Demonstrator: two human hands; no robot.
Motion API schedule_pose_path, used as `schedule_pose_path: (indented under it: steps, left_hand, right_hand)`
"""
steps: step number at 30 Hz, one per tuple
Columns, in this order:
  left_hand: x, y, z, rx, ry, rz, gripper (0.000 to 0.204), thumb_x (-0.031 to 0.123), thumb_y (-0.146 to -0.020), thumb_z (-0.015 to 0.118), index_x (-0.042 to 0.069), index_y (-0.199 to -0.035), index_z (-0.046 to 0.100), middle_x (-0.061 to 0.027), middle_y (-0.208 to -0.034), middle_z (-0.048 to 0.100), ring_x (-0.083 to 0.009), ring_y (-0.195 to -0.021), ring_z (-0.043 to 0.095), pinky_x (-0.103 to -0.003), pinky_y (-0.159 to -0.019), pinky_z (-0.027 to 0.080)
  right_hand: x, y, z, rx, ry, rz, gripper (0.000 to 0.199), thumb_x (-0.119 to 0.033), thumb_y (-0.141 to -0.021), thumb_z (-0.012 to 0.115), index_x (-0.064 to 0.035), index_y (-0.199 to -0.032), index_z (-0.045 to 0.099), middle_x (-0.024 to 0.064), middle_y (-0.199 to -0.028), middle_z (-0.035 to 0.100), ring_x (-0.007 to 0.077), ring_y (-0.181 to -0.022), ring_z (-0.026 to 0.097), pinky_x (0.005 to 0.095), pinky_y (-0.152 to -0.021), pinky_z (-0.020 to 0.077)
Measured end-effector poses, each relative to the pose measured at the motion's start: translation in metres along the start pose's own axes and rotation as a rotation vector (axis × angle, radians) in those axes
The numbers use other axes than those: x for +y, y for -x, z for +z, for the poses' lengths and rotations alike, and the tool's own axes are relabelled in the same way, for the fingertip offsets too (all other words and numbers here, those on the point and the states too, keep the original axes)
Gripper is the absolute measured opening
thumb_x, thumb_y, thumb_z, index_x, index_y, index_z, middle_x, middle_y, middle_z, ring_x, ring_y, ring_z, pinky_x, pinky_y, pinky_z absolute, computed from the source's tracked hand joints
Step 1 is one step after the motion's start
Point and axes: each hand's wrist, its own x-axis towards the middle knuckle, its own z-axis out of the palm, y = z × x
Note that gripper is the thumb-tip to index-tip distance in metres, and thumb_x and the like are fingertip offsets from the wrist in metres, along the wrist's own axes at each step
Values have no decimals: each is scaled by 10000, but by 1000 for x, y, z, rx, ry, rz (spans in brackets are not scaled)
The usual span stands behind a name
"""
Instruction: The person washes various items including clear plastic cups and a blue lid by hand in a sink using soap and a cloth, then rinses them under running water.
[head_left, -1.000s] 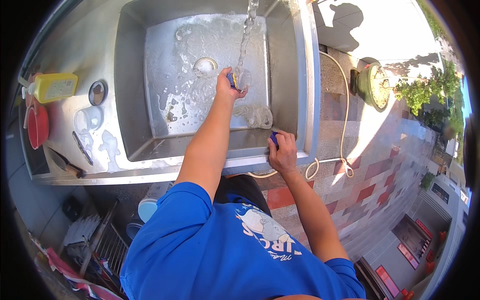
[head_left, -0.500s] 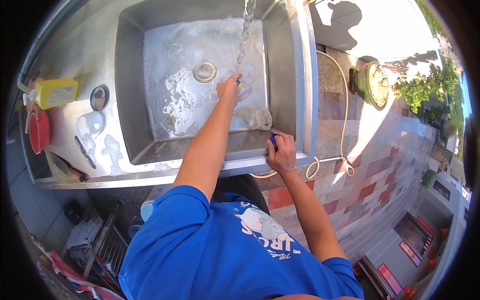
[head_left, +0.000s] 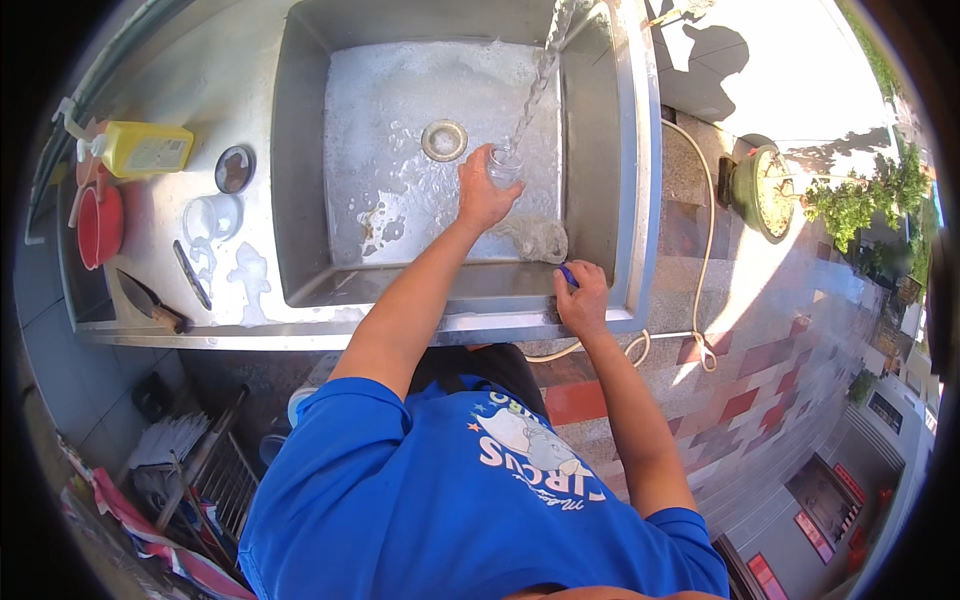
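A jar sits inside the sink, right of the drain; a bottle, lid and knife lie on the table to the left.

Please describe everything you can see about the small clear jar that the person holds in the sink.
The jar is small and clear, glass or plastic by its look. Its open mouth is tipped toward the water stream falling from above, and water lands on it. The left hand grips it from the side and below, over the wet, foamy floor of the steel sink, near the round drain. No lid is on it.
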Motion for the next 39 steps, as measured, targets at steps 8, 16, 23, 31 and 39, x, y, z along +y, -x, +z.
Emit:
schedule_pose_path:
  steps: [8,16,23,31,39]
  left_hand:
    - [14,5,-30,53,84,248,791,180,-663,871,48,-1345,491,-186,-1253,554,-365,-1219,528,-444,-1056,439]
    - [47,-1,-84,5,190,250,768,209,-664,880,17,-1295,487,-213,-1211,593,-377,-1153,592,-441,-1004,472]
    - [16,-4,-134,88,43,-94,818,277,-642,885,-2,-1269,441,-232,-1143,626,-414,-1092,617,-460,-954,496]
    - [6,15,-151,21,153,-154,789,267,-669,902,-9,-1267,469,-210,-1159,636,-313,-1102,636,-393,-957,498]
    - [-13,-10,-101,-274,1121,-960,479,359,-888,704,31,-1216,583,-157,-1117,683,-302,-978,694,-476,-887,560]
  right_hand:
    - [-16,-85,55,27,-186,226,237,-175,-762,783,4,-898,709,198,-920,692,364,-854,664,441,-799,534]
    - [-6,-144,103,-56,-355,316,236,-80,-791,757,44,-972,672,143,-867,677,213,-823,664,359,-758,544]
    - [-57,-178,112,-114,-1011,556,246,-20,-852,711,23,-1091,670,93,-964,675,189,-830,665,348,-697,603]
    - [-55,-195,109,-163,-1410,616,233,-261,-950,656,-41,-1025,641,118,-923,701,247,-824,687,314,-576,497]
    - [-59,-200,95,-277,-1470,967,368,-431,-1005,547,-67,-995,599,132,-780,664,268,-576,631,317,-430,419]
